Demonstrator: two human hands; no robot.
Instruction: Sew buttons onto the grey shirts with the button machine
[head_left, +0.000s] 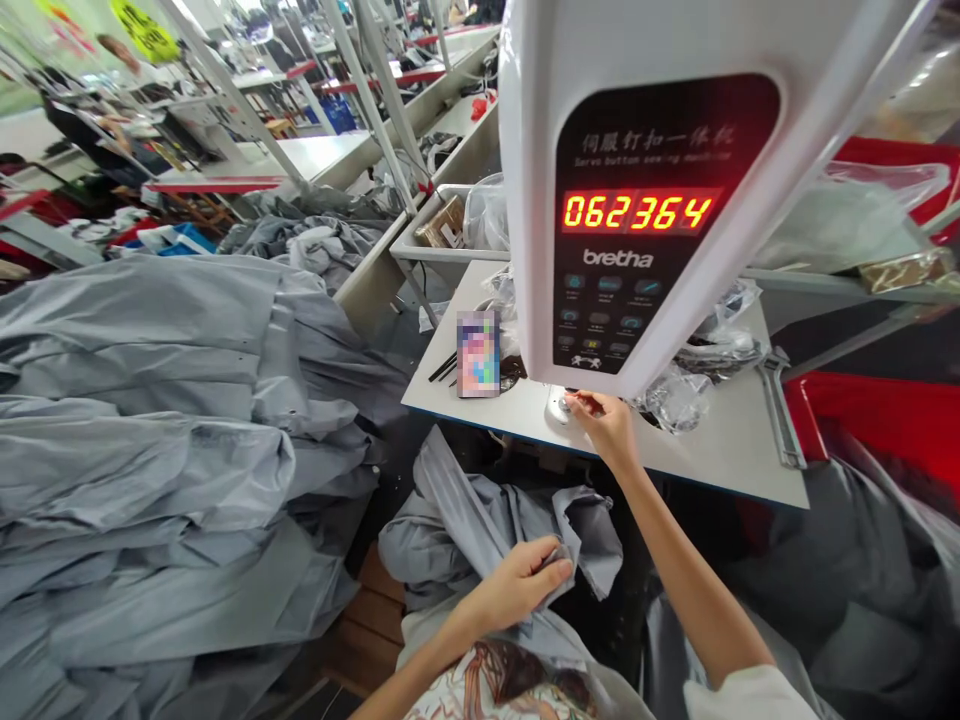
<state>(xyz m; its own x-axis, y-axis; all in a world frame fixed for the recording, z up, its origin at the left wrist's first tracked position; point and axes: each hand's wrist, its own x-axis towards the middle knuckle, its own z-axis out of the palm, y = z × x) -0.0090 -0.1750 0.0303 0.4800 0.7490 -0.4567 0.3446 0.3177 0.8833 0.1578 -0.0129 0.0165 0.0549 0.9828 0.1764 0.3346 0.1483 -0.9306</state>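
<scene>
My left hand (517, 582) is closed on a fold of a grey garment (480, 520) that lies in my lap below the table edge. My right hand (606, 420) reaches forward under the white button sewing machine head (540, 200). Its fingers are pinched together at the machine's base by a small round white plate (559, 405). What the fingers hold is too small to make out. The machine's panel shows a red counter (637, 212).
A big pile of grey garments (150, 420) fills the left. On the white table (735, 450) lie a phone (478, 353), crumpled plastic bags (679, 395) and a tray (427, 235). A red bin (885, 420) stands at the right. Other workstations and people are far behind.
</scene>
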